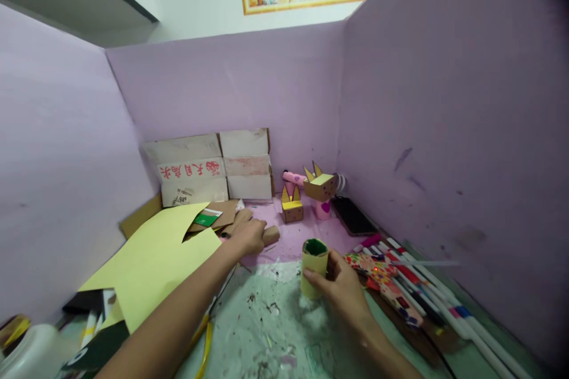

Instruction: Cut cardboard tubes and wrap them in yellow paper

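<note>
My right hand [340, 284] is wrapped round a yellow paper tube [314, 269], which stands upright with a dark green inside showing at its top. My left hand [252, 237] reaches over brown cardboard pieces [226, 213]; its fingers are closed near a small brown cardboard roll [271, 235], and what they hold, if anything, is hidden. Beyond the hands sits a small cardboard box head with yellow pointed ears [292, 211]. A larger eared box head [319, 186] rests on a pink tube with a purple heart [322, 209].
Yellow paper [164, 260] covers the left side. Scissors with yellow handles [205, 346] lie near the front. A phone [353, 216], a patterned pouch [391, 284] and several markers [431, 284] are at right. Unfolded cardboard [208, 169] leans at the back.
</note>
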`<state>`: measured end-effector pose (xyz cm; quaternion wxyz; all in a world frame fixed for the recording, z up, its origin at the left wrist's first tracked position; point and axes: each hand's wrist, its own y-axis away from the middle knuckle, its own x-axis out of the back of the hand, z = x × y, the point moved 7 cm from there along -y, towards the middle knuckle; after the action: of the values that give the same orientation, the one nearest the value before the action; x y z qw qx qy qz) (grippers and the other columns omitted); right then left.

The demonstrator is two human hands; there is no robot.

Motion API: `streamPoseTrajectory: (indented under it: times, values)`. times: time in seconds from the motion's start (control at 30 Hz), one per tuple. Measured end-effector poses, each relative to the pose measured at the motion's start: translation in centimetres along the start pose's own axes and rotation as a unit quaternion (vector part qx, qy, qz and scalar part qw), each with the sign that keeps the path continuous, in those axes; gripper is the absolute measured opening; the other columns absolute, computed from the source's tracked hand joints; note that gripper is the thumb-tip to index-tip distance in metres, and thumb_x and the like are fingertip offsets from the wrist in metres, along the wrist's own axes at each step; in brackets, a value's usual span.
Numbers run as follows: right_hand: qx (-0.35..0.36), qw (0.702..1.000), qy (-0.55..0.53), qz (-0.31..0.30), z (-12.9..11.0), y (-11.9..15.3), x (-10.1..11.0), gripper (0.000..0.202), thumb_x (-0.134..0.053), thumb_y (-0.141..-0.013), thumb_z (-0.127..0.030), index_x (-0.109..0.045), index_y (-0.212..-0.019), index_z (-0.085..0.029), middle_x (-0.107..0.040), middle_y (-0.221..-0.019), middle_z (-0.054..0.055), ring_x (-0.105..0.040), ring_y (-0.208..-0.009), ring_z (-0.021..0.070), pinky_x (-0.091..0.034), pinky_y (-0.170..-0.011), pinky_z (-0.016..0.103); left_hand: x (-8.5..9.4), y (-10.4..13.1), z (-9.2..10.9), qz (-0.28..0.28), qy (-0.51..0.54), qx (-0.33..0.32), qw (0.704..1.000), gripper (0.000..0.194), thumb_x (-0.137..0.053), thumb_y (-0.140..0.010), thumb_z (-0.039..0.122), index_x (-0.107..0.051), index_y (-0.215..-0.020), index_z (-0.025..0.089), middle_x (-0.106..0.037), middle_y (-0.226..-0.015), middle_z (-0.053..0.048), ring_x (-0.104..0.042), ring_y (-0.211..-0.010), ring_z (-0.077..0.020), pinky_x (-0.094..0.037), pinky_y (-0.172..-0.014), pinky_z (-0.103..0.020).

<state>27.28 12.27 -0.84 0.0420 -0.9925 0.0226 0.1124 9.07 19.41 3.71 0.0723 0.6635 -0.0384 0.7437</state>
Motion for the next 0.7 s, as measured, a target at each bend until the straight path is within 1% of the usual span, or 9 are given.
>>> streamPoseTrajectory:
  times: [0.1, 0.17, 0.23, 0.3, 0.4, 0.47, 0.53, 0.6, 0.7]
  values:
    - [0.002, 1.000, 0.004, 0.001, -0.3, 0.1, -0.2, 0.041, -0.072, -0.048, -0.023, -0.060, -0.086, -0.015, -0.067, -0.078, 0.007, -0.061, -0.072, 0.0241, -0.048, -0.066, 0.034, -1.3, -1.4, 0.5, -0.029, -0.013, 0.016, 0.999, 0.030, -0.053, -0.086, 0.031, -0.053, -0.112, 0.016, -0.056, -0.114, -0.008, -0.057, -0.097, -0.0203, -0.049, -0.081, -0.041]
    - [0.002, 1.000, 0.009, -0.004, -0.4, 0.2, -0.3, 0.040, -0.071, -0.048, -0.023, -0.060, -0.086, -0.016, -0.067, -0.077, 0.006, -0.061, -0.071, 0.0237, -0.048, -0.066, 0.033, -1.7, -1.6, 0.6, -0.031, 0.000, 0.027, 0.999, 0.031, -0.054, -0.086, 0.031, -0.053, -0.113, 0.016, -0.056, -0.113, -0.008, -0.058, -0.097, -0.0204, -0.049, -0.080, -0.041]
    - [-0.001, 1.000, 0.015, -0.012, -0.5, 0.3, -0.4, 0.039, -0.070, -0.049, -0.022, -0.060, -0.086, -0.015, -0.066, -0.077, 0.006, -0.060, -0.071, 0.0231, -0.048, -0.065, 0.033, -1.3, -1.3, 0.6, -0.013, 0.033, 0.030, 0.999, 0.031, -0.054, -0.085, 0.032, -0.053, -0.113, 0.016, -0.056, -0.113, -0.008, -0.058, -0.097, -0.0205, -0.049, -0.080, -0.041]
    - [-0.004, 1.000, 0.012, -0.017, -0.6, 0.3, -0.4, 0.040, -0.069, -0.050, -0.022, -0.059, -0.088, -0.015, -0.066, -0.078, 0.006, -0.060, -0.071, 0.0229, -0.048, -0.066, 0.032, -0.3, -0.4, 0.5, 0.023, 0.085, 0.020, 0.996, 0.029, -0.054, -0.085, 0.032, -0.054, -0.109, 0.016, -0.056, -0.111, -0.007, -0.057, -0.096, -0.0201, -0.049, -0.080, -0.041]
    - [0.007, 0.999, -0.004, -0.031, -0.8, 0.3, -0.6, 0.042, -0.070, -0.050, -0.023, -0.058, -0.090, -0.015, -0.065, -0.080, 0.006, -0.060, -0.074, 0.0231, -0.048, -0.067, 0.033, 0.8, 2.7, 0.2, 0.076, 0.195, -0.005, 0.978, 0.022, -0.058, -0.079, 0.025, -0.055, -0.097, 0.013, -0.060, -0.096, -0.005, -0.057, -0.087, -0.0181, -0.048, -0.075, -0.035]
    - [0.025, 0.998, -0.011, -0.061, -1.1, 0.5, -1.0, 0.041, -0.070, -0.051, -0.024, -0.058, -0.089, -0.016, -0.065, -0.081, 0.005, -0.060, -0.074, 0.0225, -0.047, -0.067, 0.032, 0.4, 5.8, 0.2, 0.091, 0.276, -0.017, 0.957, 0.021, -0.057, -0.075, 0.024, -0.053, -0.091, 0.012, -0.060, -0.082, -0.003, -0.056, -0.076, -0.0161, -0.047, -0.067, -0.029]
    - [0.040, 0.993, -0.012, -0.109, -1.5, 0.9, -1.8, 0.040, -0.071, -0.053, -0.024, -0.058, -0.090, -0.016, -0.065, -0.082, 0.005, -0.060, -0.075, 0.0215, -0.047, -0.068, 0.032, -0.9, 8.9, 0.3, 0.095, 0.348, -0.019, 0.933, 0.022, -0.055, -0.073, 0.031, -0.051, -0.084, 0.013, -0.058, -0.074, -0.002, -0.055, -0.067, -0.0156, -0.045, -0.059, -0.027]
    - [0.048, 0.986, -0.006, -0.160, -1.7, 1.5, -2.7, 0.041, -0.071, -0.054, -0.023, -0.059, -0.093, -0.016, -0.065, -0.085, 0.004, -0.060, -0.077, 0.0210, -0.047, -0.070, 0.032, -2.4, 11.6, 0.5, 0.096, 0.408, -0.012, 0.908, 0.026, -0.053, -0.071, 0.037, -0.051, -0.083, 0.013, -0.058, -0.073, -0.003, -0.054, -0.066, -0.0163, -0.043, -0.056, -0.026]
    - [0.043, 0.979, 0.019, -0.197, -1.7, 2.5, -3.2, 0.044, -0.072, -0.055, -0.022, -0.059, -0.097, -0.017, -0.066, -0.091, 0.005, -0.060, -0.082, 0.0215, -0.047, -0.073, 0.032, -4.3, 13.8, 1.0, 0.093, 0.473, -0.003, 0.876, 0.033, -0.056, -0.068, 0.041, -0.052, -0.086, 0.013, -0.058, -0.077, -0.004, -0.054, -0.070, -0.0179, -0.044, -0.060, -0.028]
